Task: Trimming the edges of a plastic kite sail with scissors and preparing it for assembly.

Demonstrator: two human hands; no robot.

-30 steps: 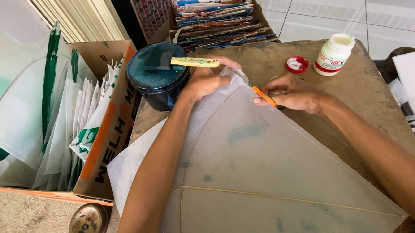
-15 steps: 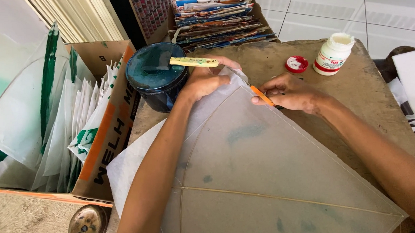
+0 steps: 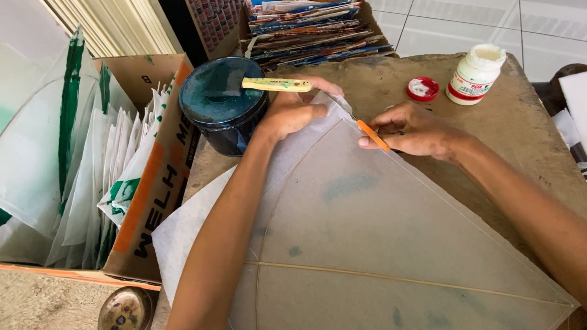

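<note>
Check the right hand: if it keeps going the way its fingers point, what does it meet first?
The right hand points left along the kite paper's edge. First in line is probably the left hand pressing the paper; the dark tub lies beyond it.

Small home kite-making workshop. Worn brown worktable (image 3: 509,129), translucent paper kite (image 3: 382,257) spread across it. Cardboard box (image 3: 159,178) packed with finished white-and-green kites (image 3: 72,173). Open glue bottle (image 3: 473,74), dark paint tub (image 3: 222,104), stacked paper (image 3: 308,18), tiled floor (image 3: 549,18) behind.
</note>
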